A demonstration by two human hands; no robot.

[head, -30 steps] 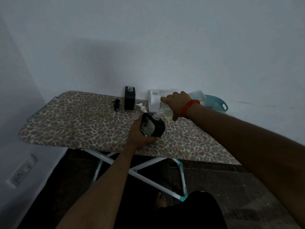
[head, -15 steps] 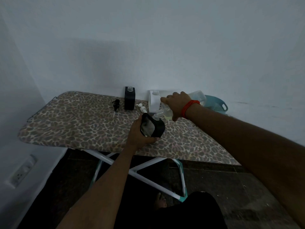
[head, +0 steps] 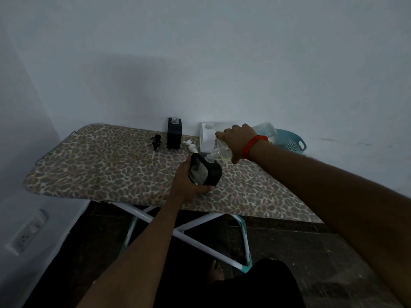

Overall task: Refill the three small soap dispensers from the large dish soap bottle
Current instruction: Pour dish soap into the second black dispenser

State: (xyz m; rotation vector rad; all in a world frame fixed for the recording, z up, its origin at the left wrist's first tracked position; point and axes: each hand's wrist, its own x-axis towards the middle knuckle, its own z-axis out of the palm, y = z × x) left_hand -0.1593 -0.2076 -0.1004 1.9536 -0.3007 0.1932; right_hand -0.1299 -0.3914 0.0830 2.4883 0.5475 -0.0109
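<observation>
Head view: 3 dispensers, 1 tilted in the left hand (head: 185,183); right hand (head: 236,141) grips 1 large bottle (head: 223,150).

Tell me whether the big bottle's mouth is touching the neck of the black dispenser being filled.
Cannot tell. In the head view the large bottle's mouth sits right at the black dispenser's neck, but the dim picture shows neither contact nor a gap plainly.

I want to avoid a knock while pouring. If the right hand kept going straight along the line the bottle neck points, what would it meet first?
Most likely the black dispenser tilted in the left hand: the right hand aims the large soap bottle down-left at its opening. Depth is hard to judge.
</observation>
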